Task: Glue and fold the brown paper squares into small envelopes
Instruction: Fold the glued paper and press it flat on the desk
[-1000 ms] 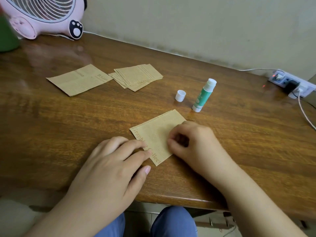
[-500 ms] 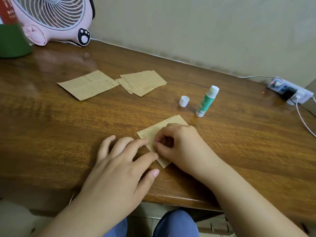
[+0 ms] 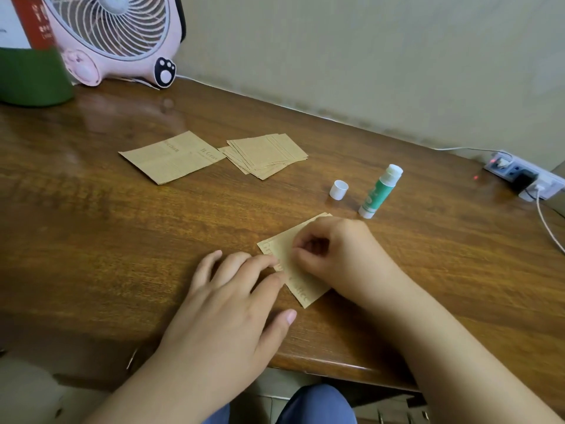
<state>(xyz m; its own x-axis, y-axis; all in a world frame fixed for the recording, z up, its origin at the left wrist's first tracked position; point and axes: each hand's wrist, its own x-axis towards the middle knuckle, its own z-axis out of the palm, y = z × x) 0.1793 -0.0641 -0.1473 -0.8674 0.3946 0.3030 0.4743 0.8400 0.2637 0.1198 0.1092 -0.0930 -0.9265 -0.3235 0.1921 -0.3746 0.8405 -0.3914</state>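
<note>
A brown paper square point(image 3: 305, 293) lies near the front edge of the wooden table point(image 3: 91, 240). My left hand point(image 3: 232, 304) rests beside it, straight fingertips pressing the paper's left edge. My right hand point(image 3: 339, 255) covers the paper's right half, its fingers curled and thumb and forefinger pinching the paper near its middle. Behind them stands an uncapped green glue stick point(image 3: 379, 192), its white cap point(image 3: 338, 189) next to it. Farther back lie a stack of brown squares point(image 3: 266, 156) and a single brown sheet point(image 3: 174, 157).
A pink desk fan point(image 3: 116, 35) and a green container point(image 3: 30, 75) stand at the back left. At the far right sits a power strip point(image 3: 522, 175) with a white cable point(image 3: 547, 221) running forward. A wall borders the table's back.
My right hand has moved left across the paper, bringing its pinched part toward the left edge. My left hand has stayed pressing that edge.
</note>
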